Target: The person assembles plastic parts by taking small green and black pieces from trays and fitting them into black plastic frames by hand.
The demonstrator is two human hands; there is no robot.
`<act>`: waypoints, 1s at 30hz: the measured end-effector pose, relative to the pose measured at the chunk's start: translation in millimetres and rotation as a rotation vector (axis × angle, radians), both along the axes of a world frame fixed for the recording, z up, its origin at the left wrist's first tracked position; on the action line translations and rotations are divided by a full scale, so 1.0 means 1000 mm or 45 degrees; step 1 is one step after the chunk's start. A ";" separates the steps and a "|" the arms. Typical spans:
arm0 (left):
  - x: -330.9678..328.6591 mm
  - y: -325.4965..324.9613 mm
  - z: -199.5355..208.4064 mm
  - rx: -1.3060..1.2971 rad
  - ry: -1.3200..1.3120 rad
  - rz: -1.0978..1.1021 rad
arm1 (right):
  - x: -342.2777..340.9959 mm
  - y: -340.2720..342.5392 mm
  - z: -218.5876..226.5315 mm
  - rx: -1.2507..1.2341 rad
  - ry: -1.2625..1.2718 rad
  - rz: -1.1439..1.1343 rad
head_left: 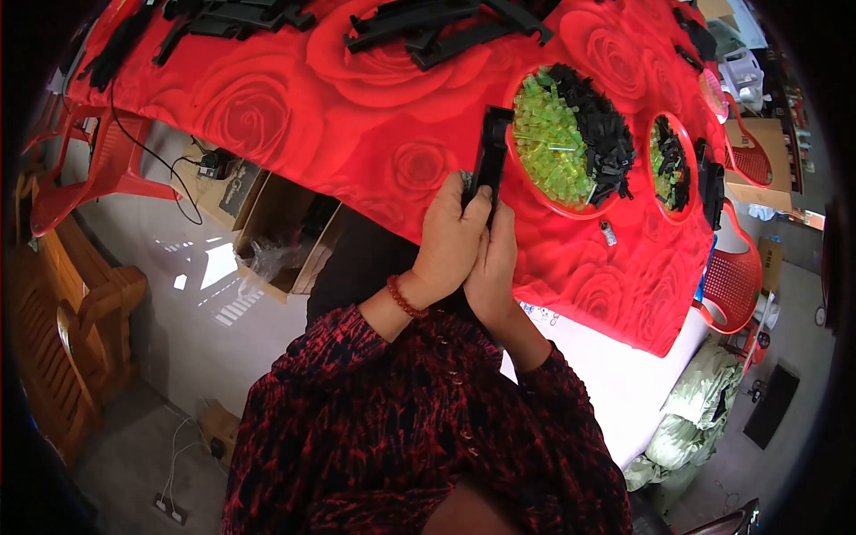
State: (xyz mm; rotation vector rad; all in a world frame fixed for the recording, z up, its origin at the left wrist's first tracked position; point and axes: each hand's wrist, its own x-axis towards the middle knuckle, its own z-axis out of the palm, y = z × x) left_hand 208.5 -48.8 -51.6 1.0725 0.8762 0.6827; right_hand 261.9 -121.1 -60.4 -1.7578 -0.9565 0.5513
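Red plastic chairs [736,272] stood near the rose-patterned tabletop [588,285], at whose edge the left hand [446,241] and right hand [496,267] gripped a slim black part [492,156], its far end jutting past their fingers [453,192] beside small yellow-green pieces [546,147].

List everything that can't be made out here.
Head view:
Lower end of the black part: hidden by the left hand.
Head view: some right hand fingers, behind the left.
Head view: far black pieces, cut off by the upper edge.
Head view: small item near the large bowl, too small.
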 end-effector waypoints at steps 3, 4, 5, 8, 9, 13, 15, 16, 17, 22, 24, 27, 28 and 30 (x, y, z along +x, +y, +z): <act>-0.004 0.008 -0.013 -0.107 -0.025 -0.051 | 0.009 -0.001 -0.001 -0.071 0.055 0.083; -0.008 0.012 -0.016 -0.251 -0.111 -0.076 | 0.014 -0.001 0.004 -0.129 0.114 0.177; -0.011 0.014 -0.017 -0.394 -0.199 -0.101 | 0.021 -0.003 0.014 -0.130 0.114 0.179; -0.015 0.013 -0.020 -0.420 -0.216 -0.144 | 0.044 -0.010 0.027 -0.285 0.182 0.395; -0.016 0.013 -0.017 -0.419 -0.187 -0.171 | 0.047 -0.008 0.029 -0.285 0.182 0.394; -0.022 0.018 0.004 -0.606 -0.165 -0.332 | 0.060 -0.001 0.031 -0.229 0.325 0.058; -0.021 0.016 0.003 -0.562 -0.205 -0.354 | 0.057 0.005 0.032 -0.007 0.123 -0.142; -0.021 0.015 0.003 -0.517 -0.243 -0.373 | 0.059 0.006 0.028 -0.024 0.119 -0.109; -0.021 0.014 0.002 -0.516 -0.243 -0.369 | 0.059 0.009 0.028 -0.024 0.120 -0.106; -0.020 0.008 -0.001 -0.299 -0.166 -0.454 | 0.045 0.022 0.044 0.124 0.540 0.032; -0.022 0.004 0.002 -0.279 -0.153 -0.451 | 0.045 0.024 0.047 0.162 0.582 0.035; -0.023 -0.002 0.006 -0.233 -0.158 -0.405 | 0.044 0.026 0.052 0.162 0.549 0.050; -0.023 -0.004 0.007 -0.211 -0.179 -0.371 | 0.043 0.026 0.053 0.121 0.471 0.051; -0.023 -0.006 0.013 -0.150 -0.127 -0.362 | 0.042 0.026 0.054 0.134 0.473 0.052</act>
